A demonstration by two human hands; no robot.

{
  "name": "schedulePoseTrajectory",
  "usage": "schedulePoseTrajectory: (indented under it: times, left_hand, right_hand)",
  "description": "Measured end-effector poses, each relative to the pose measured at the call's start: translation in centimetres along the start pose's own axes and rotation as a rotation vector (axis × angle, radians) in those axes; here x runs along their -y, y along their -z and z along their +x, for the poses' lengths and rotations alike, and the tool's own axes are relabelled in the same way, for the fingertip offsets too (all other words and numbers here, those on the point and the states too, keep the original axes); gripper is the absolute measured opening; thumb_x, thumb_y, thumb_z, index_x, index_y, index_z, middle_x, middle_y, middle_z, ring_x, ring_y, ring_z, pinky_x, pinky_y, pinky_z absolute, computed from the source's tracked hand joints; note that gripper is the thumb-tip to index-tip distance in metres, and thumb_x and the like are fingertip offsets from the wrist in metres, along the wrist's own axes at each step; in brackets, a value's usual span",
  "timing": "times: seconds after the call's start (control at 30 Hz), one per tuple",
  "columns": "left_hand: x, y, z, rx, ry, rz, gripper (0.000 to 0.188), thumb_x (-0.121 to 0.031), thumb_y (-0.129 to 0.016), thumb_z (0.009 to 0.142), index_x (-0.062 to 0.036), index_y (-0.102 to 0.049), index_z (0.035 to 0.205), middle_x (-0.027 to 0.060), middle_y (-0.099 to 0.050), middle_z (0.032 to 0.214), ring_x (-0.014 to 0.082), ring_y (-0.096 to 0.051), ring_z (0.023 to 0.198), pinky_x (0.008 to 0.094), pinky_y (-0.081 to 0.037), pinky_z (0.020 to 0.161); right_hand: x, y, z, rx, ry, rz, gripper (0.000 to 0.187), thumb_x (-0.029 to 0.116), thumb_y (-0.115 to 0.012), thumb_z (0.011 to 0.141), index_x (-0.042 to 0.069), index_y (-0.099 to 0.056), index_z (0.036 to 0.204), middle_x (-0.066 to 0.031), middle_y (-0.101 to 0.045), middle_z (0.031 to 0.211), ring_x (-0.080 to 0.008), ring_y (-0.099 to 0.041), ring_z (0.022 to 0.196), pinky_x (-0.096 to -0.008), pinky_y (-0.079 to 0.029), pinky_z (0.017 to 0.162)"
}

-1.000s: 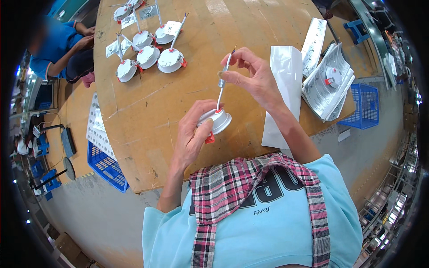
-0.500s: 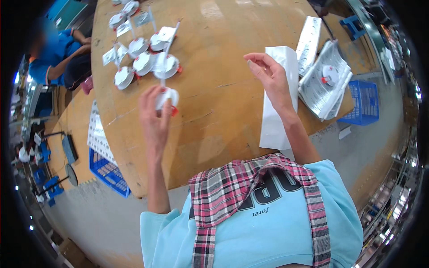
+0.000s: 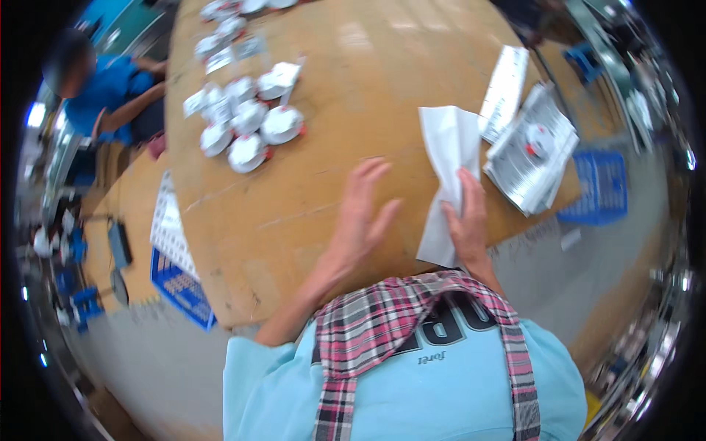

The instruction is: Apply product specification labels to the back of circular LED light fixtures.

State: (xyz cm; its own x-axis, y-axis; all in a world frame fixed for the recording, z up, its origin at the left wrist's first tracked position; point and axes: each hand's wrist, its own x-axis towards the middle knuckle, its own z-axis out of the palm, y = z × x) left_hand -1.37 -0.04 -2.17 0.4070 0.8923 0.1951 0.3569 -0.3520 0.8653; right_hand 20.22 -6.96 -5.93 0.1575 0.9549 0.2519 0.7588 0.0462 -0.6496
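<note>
My right hand is closed on the right edge of a long white flat sheet or sleeve, which is buckled along its length; its exact kind I cannot tell. To the left of it, my left hand is over the table with its fingers apart and nothing in them. Several round white pieces with red tabs stand in a group at the table's left, the nearest one at the group's front edge. Some carry white tags or thin strips. A similar white-and-red piece rests on a pile of silvery bags at the right.
The wooden table has a curved left side. A narrow silvery-white strip lies by the bag pile. Blue baskets stand beyond the right edge and lower left. A person in blue sits at the far left.
My left hand has let go of a white-and-red piece by the group and moved right. My right hand has come down onto the white sheet, which has bent and shifted.
</note>
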Motion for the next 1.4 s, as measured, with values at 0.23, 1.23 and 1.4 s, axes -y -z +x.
schedulePoseTrajectory:
  times: [0.23,1.23,1.4]
  left_hand:
    - [2.8,-3.8,-1.6,-0.099,0.299,-0.543,0.069,-0.019,-0.067,0.085,0.0036,-0.027,0.137,0.0232,-0.036,0.137,0.0298,-0.039,0.128,0.0400,-0.034,0.105]
    - [33.9,26.1,-24.4,-0.512,1.051,0.018,0.043,-0.004,-0.044,0.073,0.0011,-0.058,0.113,0.0204,-0.063,0.097,0.0280,-0.060,0.089,0.0381,-0.046,0.080]
    - [36.0,20.1,-20.5,-0.379,0.833,-0.154,0.034,-0.015,-0.054,0.079,0.0019,-0.061,0.107,0.0221,-0.065,0.104,0.0338,-0.062,0.099,0.0392,-0.048,0.086]
  right_hand:
    - [6.1,-2.5,2.5,0.099,-0.295,0.950,0.054,-0.009,-0.045,0.087,-0.006,-0.028,0.137,-0.0213,-0.041,0.135,-0.0266,-0.039,0.130,-0.0362,-0.031,0.109]
    - [9.9,-5.6,4.6,0.258,0.230,0.035,0.010,-0.005,-0.057,0.083,0.001,-0.062,0.087,-0.0107,-0.055,0.091,-0.0253,-0.050,0.090,-0.0328,-0.041,0.077]
    - [11.0,-4.2,4.7,0.267,0.282,-0.034,0.010,-0.006,-0.054,0.083,0.001,-0.061,0.086,-0.0121,-0.053,0.090,-0.0268,-0.050,0.090,-0.0345,-0.040,0.080]
